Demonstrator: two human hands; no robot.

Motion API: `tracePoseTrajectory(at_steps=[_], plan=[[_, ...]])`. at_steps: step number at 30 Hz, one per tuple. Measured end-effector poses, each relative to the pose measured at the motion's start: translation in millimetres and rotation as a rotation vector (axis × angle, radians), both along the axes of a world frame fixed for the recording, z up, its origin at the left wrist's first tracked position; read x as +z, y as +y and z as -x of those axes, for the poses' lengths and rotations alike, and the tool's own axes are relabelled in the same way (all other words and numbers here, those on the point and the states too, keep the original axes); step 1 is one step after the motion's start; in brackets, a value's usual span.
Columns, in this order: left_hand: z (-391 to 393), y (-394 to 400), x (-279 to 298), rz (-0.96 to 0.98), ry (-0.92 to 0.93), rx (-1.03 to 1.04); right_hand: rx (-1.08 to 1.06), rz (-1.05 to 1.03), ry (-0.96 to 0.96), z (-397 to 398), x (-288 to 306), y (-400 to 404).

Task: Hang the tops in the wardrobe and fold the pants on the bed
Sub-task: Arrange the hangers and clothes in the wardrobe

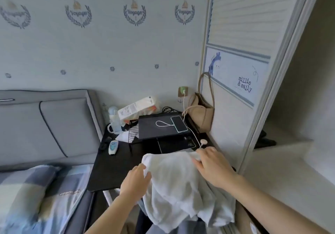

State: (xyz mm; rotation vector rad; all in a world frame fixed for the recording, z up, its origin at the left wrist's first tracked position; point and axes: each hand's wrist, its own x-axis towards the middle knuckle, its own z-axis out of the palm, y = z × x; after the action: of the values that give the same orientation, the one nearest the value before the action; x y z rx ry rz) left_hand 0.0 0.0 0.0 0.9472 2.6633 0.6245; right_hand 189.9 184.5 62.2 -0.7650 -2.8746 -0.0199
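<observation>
A white garment [175, 184] hangs bunched between my hands over the near edge of a black bedside table [110, 172]. My left hand [136, 179] grips its left upper edge, fingers curled into the cloth. My right hand [212, 166] holds the right upper edge, fingertips pressed into the fabric. The bed [27, 197], with blue checked bedding, lies at the lower left. At the right stands the wardrobe, its sliding door [235, 81] pushed aside and its inside [299, 107] open. I cannot tell whether the garment is a top or pants.
On the black table are a phone [179, 123] on a white charging cable, a dark raised tray [159, 128], a baby bottle [113, 119], a small white device [113, 147] and a packet [137, 107]. A beige bag [201, 114] hangs by the wardrobe door. A grey padded headboard [54, 125] backs the bed.
</observation>
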Motion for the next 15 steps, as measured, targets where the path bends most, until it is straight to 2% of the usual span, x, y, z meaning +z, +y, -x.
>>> tracePoseTrajectory(at_steps=[4,8,11,13,15], plan=[[35.8,13.2,-29.8,-0.053,-0.327,0.107,-0.167,0.222,0.023,43.6,-10.4,10.8],[76.7,35.0,-50.5,-0.077,-0.459,0.137,-0.32,0.336,-0.069,100.4,-30.5,7.5],[101.5,53.6,-60.6,-0.143,-0.813,0.294,-0.421,0.27,-0.23,127.6,-49.7,3.2],[115.3,61.7,-69.2,-0.212,-1.013,0.395,-0.459,0.188,-0.247,135.8,-62.2,1.3],[128.9,69.5,-81.7,-0.258,-1.136,0.432,-0.462,0.153,-0.225,135.1,-65.2,0.5]])
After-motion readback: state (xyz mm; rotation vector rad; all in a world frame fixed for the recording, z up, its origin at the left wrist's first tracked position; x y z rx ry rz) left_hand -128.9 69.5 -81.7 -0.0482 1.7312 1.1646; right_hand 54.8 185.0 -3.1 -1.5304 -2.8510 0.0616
